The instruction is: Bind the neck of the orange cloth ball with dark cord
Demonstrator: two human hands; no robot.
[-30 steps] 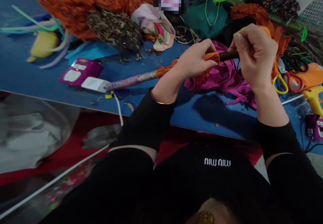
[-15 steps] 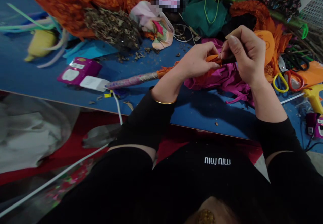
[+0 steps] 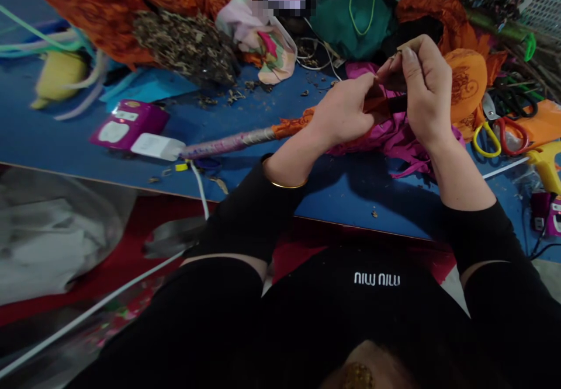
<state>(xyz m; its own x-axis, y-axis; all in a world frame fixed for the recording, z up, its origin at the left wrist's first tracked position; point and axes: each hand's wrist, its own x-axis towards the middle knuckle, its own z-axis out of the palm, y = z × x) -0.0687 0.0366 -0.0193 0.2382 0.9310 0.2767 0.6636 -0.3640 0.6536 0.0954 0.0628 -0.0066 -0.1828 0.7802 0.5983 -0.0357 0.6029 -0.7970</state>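
Observation:
My left hand (image 3: pixel 344 108) is closed around orange cloth at the far end of a long wrapped stick (image 3: pixel 232 142). The stick runs left across the table, bound in greyish-pink material, with crinkled orange cloth (image 3: pixel 291 125) nearer my hand. Close beside it, my right hand (image 3: pixel 427 85) is raised with thumb and forefinger pinched together; what lies in the pinch is too small to name. A dark strip (image 3: pixel 398 104) shows between the two hands. Magenta cloth (image 3: pixel 390 143) lies crumpled beneath them. An orange patterned round piece (image 3: pixel 467 79) sits just behind my right hand.
Left on the blue table (image 3: pixel 342 196) are a purple box (image 3: pixel 131 123) and a white plug-like piece (image 3: pixel 158 146). Orange fabric (image 3: pixel 100 9) and a bag of dried leaves (image 3: pixel 186 44) lie behind. Scissors (image 3: pixel 512 135) and a yellow glue gun (image 3: pixel 546 164) lie right.
My right hand has shifted slightly left and up, its thumb and forefinger still pinched. My left hand has turned over the orange cloth, and the dark strip between the hands now shows.

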